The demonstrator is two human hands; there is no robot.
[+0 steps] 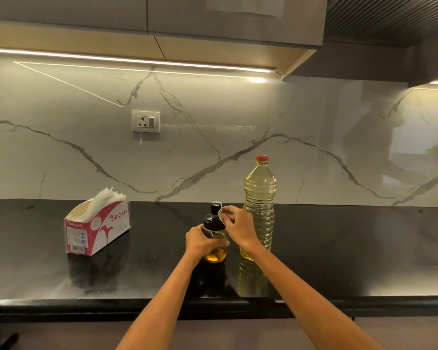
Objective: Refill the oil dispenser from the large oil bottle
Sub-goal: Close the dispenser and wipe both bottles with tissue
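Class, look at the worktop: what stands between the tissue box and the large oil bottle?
In the head view, the oil dispenser stands between the tissue box and the large oil bottle, gripped by the left hand; the right hand is at its top.

The oil dispenser point(214, 223) is stood upright on the countertop point(339, 248), near centre. At its 3 o'clock, just beside it, the large oil bottle point(259, 198) is stood, cap on. The dispenser's body is gripped from 9 o'clock by the left hand point(201, 242); its top is pinched from 3 o'clock by the right hand point(238, 227), placed in front of the large bottle. Well apart at 9 o'clock, a tissue box point(98, 228) is set. A wall socket point(146, 121) is mounted at 11 o'clock, behind.
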